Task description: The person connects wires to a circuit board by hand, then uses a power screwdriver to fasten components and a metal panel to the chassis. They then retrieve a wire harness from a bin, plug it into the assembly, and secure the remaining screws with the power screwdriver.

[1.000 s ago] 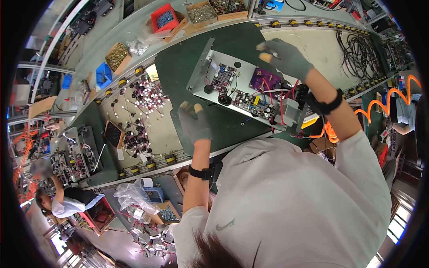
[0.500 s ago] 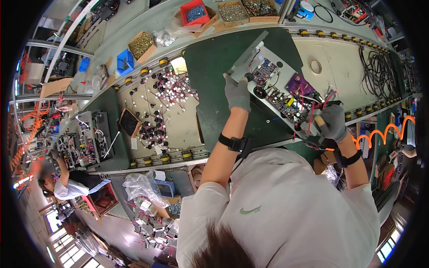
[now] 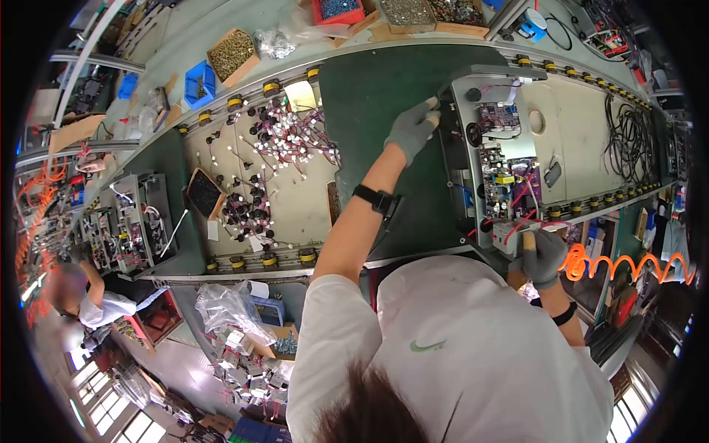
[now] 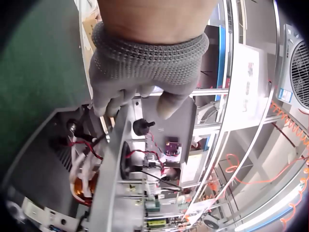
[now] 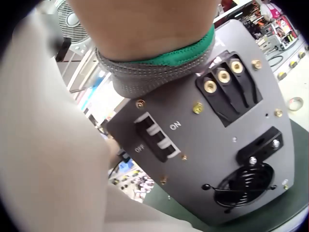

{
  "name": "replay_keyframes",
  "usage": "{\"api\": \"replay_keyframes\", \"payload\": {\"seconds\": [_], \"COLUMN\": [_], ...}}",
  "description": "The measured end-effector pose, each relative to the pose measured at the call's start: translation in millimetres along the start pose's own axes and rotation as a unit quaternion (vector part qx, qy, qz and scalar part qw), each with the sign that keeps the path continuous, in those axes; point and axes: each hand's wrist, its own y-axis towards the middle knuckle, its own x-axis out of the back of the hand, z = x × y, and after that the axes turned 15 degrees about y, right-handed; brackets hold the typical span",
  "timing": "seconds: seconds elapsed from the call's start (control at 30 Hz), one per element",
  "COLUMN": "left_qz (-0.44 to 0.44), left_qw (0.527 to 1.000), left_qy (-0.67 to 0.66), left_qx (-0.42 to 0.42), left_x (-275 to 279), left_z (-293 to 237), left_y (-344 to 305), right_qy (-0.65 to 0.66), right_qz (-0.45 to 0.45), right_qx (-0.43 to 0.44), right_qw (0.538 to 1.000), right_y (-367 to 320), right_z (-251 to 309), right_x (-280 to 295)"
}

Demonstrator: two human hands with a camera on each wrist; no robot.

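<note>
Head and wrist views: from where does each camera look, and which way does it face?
Head: above the person, looking down at the chassis on the green mat; both arms, left hand, right hand, shoulders show.
Left wrist: behind the left hand, looking along its fingers gripping the chassis wall.
Right wrist: looking at the end panel and its ON/OFF switch; a glove cuff shows.
All three share the chassis.
</note>
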Motion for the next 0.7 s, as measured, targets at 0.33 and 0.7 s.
{"api": "replay_keyframes", "payload": {"seconds": [0.33, 0.7], "left_qz": [-0.448, -0.215], "left_qw": [0.777, 0.761], "left_qy": [0.316, 0.513], "left_qx": [0.309, 0.334], "left_x": [137.5, 189.4], "left_z": [177.0, 177.7], "left_y": [-43.3, -44.7], "right_qy": [-0.001, -0.033], "right_qz": [-0.003, -0.142], "right_qx": [-0.056, -0.175], "right_qw": [0.998, 0.974], "right_y": [-10.9, -46.7], "right_z": [-64.4, -169.1], "right_x": [49.9, 116.6]}}
